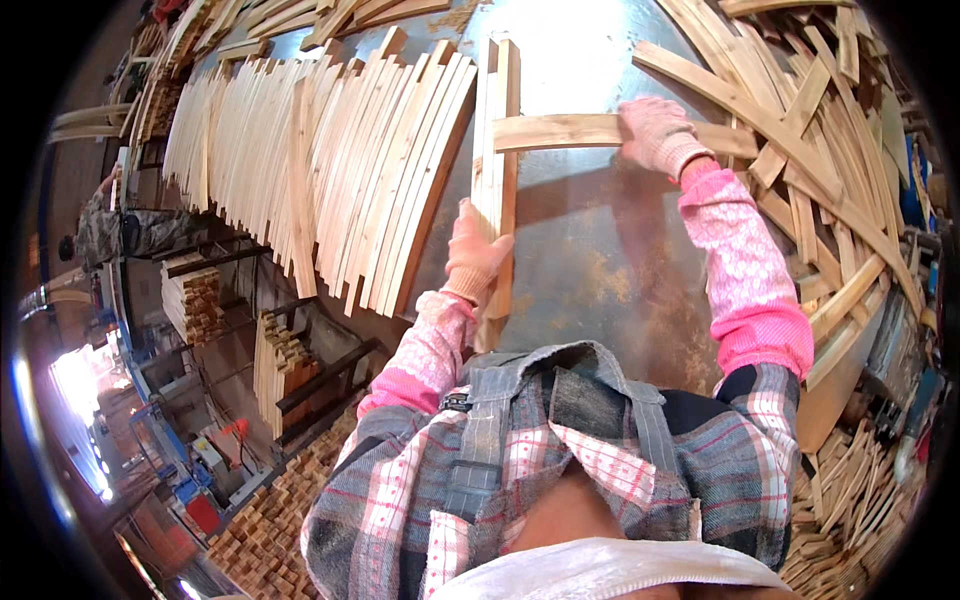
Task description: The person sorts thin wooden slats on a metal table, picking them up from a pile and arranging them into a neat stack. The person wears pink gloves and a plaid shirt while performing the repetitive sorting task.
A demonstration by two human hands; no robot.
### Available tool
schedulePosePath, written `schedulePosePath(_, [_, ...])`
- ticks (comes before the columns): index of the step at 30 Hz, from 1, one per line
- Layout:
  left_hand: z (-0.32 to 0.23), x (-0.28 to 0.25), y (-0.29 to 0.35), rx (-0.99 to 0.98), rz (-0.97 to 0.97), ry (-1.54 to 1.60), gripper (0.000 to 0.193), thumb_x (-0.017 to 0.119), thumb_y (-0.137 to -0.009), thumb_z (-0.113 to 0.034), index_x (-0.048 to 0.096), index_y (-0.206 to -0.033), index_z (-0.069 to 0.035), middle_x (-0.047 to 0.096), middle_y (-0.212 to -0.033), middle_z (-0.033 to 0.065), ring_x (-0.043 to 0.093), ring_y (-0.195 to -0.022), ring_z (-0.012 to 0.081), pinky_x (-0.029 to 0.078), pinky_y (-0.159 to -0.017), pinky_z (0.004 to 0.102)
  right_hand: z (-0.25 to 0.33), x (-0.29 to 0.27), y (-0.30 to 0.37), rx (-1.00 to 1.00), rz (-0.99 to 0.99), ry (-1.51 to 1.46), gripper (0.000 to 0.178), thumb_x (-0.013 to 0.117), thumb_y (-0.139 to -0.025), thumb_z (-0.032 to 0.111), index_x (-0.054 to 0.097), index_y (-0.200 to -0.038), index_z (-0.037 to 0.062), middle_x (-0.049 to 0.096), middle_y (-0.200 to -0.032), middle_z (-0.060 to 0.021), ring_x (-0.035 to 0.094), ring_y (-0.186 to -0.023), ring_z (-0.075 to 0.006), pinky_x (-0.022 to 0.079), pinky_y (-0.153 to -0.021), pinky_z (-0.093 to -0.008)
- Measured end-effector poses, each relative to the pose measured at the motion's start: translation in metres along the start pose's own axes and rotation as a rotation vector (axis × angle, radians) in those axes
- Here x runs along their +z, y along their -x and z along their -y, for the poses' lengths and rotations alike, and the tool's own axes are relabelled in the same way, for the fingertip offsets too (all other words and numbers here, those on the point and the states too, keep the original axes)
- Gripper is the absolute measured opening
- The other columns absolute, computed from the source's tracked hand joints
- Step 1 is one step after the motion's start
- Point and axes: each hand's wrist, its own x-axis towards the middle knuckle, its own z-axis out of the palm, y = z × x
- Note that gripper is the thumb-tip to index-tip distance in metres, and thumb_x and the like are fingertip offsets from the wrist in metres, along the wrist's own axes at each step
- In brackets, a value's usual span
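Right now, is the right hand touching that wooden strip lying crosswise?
Touching. The head view shows the gloved right hand laid over the crosswise wooden strip, fingers across it, with wood showing on either side.

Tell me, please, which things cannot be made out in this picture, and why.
All in the head view:
Crosswise strip: part hidden by the right hand.
Lengthwise strips: part hidden by the left hand.
Upper-right boards: some ends cut off by the top edge.
Machinery at lower left: details too small.

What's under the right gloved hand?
A wooden strip, which shows on both sides of the right hand. The stretch directly beneath the hand is covered, so it cannot be seen.
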Motion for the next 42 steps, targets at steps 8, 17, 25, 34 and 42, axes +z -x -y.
schedulePosePath(8, [0.038,-0.009,-0.016,0.089,-0.005,-0.1,0.11,0.087,-0.074,-0.032,0.025,-0.161,-0.006,0.051,-0.146,0.0244,0.054,-0.132,0.0425,0.047,-0.109,0.0468,0.108,-0.034,-0.039,0.174,0.075,-0.904,0.058,0.069,-0.093,0.048,0.07,-0.117,-0.0045,0.073,-0.111,-0.0251,0.071,-0.105,-0.0376,0.055,-0.095,-0.0451])
schedulePosePath(17, [-0.019,-0.015,-0.023,0.031,0.09,-0.148,0.12,0.089,-0.073,-0.041,0.017,-0.161,-0.002,0.037,-0.157,0.026,0.045,-0.141,0.0416,0.041,-0.114,0.0457,0.147,0.068,-0.046,0.139,0.277,-0.942,0.06,0.058,-0.097,0.05,0.07,-0.124,-0.0014,0.07,-0.12,-0.0257,0.067,-0.114,-0.0444,0.052,-0.099,-0.0493])
schedulePosePath(25, [0.013,-0.032,-0.039,0.33,-0.037,-0.67,0.091,0.081,-0.08,-0.035,0.037,-0.154,-0.003,0.039,-0.157,0.0182,0.038,-0.144,0.0428,0.037,-0.117,0.0492,-0.019,0.019,-0.044,0.429,-0.226,-0.309,0.051,0.072,-0.086,0.031,0.06,-0.127,0.0033,0.067,-0.116,-0.022,0.067,-0.107,-0.0346,0.054,-0.092,-0.0474])
schedulePosePath(34, [-0.059,-0.048,-0.066,0.609,-0.114,-0.287,0.061,0.078,-0.084,-0.026,0.059,-0.137,-0.002,0.058,-0.138,0.025,0.055,-0.126,0.0429,0.045,-0.108,0.0475,-0.127,0.053,0.045,0.756,0.048,-0.361,0.083,0.076,-0.084,0.047,0.045,-0.148,0.0035,0.059,-0.138,-0.0219,0.061,-0.125,-0.0361,0.052,-0.1,-0.0439])
schedulePosePath(42, [-0.227,0.065,-0.111,0.492,0.297,0.152,0.05,0.071,-0.091,-0.03,0.064,-0.134,-0.004,0.066,-0.126,0.0213,0.066,-0.113,0.035,0.052,-0.099,0.0416,-0.114,0.087,0.056,0.905,-0.404,-0.721,0.08,0.073,-0.086,0.048,0.05,-0.143,-0.002,0.061,-0.136,-0.0249,0.06,-0.124,-0.0438,0.048,-0.105,-0.0442])
